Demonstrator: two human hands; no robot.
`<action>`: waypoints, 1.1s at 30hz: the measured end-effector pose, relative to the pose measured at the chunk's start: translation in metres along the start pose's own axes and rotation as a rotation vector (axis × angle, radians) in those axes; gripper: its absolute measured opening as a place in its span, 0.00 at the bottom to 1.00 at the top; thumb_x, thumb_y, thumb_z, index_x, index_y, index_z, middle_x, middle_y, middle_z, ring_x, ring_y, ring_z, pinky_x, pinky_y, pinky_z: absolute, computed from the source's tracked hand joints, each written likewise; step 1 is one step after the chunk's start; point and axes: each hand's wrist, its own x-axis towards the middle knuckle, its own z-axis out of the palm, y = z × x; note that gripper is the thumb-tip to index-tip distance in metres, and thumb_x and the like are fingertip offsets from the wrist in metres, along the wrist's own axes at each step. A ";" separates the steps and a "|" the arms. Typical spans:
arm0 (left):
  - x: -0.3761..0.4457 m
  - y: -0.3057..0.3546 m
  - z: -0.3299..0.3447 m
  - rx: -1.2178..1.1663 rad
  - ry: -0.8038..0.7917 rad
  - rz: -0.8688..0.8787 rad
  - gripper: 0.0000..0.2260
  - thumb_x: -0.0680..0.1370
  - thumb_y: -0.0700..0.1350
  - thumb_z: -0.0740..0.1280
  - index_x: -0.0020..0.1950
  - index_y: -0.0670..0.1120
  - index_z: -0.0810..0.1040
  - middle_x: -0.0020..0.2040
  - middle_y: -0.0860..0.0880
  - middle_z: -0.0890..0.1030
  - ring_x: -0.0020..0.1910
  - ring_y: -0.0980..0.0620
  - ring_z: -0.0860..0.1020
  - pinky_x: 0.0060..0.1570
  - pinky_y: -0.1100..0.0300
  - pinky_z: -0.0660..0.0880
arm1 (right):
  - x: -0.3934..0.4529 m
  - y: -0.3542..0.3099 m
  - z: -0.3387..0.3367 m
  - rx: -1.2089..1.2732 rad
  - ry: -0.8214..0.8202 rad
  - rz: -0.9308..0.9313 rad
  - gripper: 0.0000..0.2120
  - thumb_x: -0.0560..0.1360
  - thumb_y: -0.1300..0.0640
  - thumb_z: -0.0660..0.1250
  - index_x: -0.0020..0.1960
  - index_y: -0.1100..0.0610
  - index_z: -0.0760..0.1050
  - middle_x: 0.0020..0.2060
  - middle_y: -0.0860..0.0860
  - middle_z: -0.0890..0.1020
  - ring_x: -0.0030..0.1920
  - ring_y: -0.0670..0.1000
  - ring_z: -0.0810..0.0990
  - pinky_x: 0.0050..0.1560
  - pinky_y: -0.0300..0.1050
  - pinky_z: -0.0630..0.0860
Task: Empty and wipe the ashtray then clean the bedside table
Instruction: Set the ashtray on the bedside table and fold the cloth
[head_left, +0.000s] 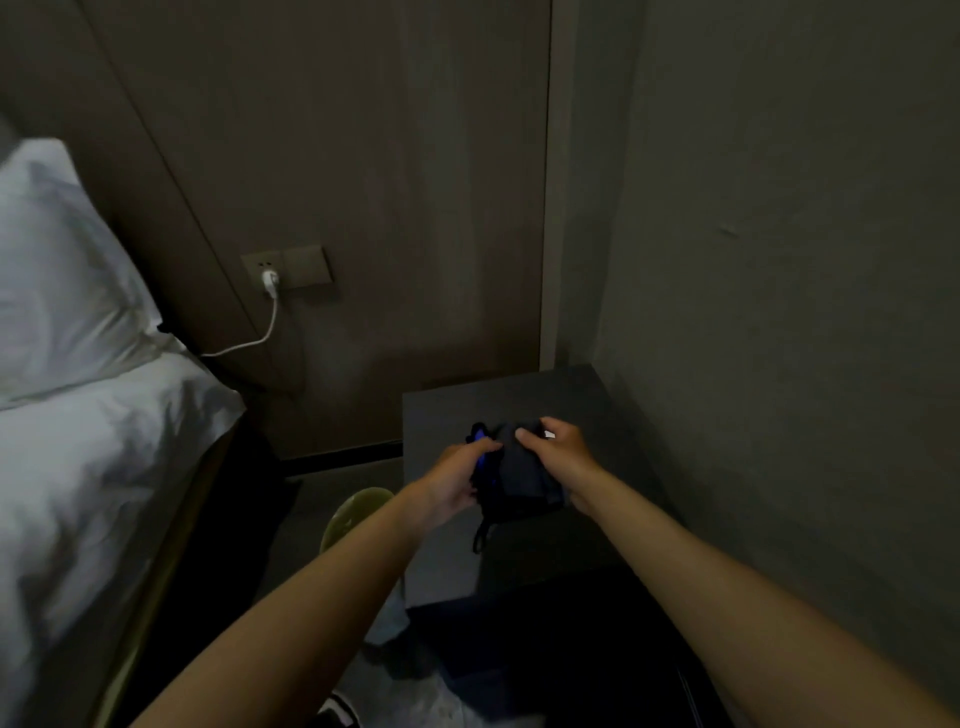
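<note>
Both my hands hold a dark cloth (522, 480) with a blue edge above the dark bedside table (566, 395). My left hand (457, 480) grips the cloth's left side near the blue part. My right hand (558, 452) pinches its top right side. A thin strap of the cloth hangs down below it. No ashtray shows in the dim view; a small pale patch beside my right thumb is too hidden to identify.
A bed with white sheets (78, 467) and a pillow (57, 270) lies to the left. A white charger (270, 283) is plugged into a wall socket, its cable running toward the bed. A greenish round object (353, 512) sits on the floor by the table. Walls close in behind and to the right.
</note>
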 end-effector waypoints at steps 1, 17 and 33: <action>-0.007 0.000 -0.002 -0.016 -0.007 -0.003 0.14 0.79 0.47 0.66 0.64 0.46 0.76 0.54 0.45 0.83 0.54 0.46 0.81 0.54 0.51 0.78 | -0.001 0.000 0.000 0.010 0.007 0.003 0.03 0.75 0.52 0.72 0.46 0.50 0.81 0.46 0.49 0.86 0.50 0.52 0.85 0.53 0.54 0.82; -0.041 -0.005 -0.014 -0.013 -0.007 0.065 0.12 0.84 0.45 0.62 0.66 0.43 0.76 0.61 0.43 0.82 0.59 0.45 0.82 0.52 0.49 0.82 | -0.027 -0.011 -0.001 -0.030 0.048 0.000 0.09 0.82 0.54 0.63 0.57 0.53 0.80 0.53 0.51 0.83 0.55 0.54 0.81 0.59 0.54 0.79; -0.042 -0.012 -0.018 -0.066 -0.161 0.129 0.17 0.77 0.42 0.73 0.66 0.44 0.79 0.62 0.44 0.83 0.63 0.46 0.81 0.67 0.48 0.75 | -0.028 0.004 -0.001 0.142 -0.077 0.120 0.09 0.81 0.50 0.65 0.52 0.55 0.79 0.49 0.55 0.84 0.47 0.51 0.83 0.46 0.46 0.78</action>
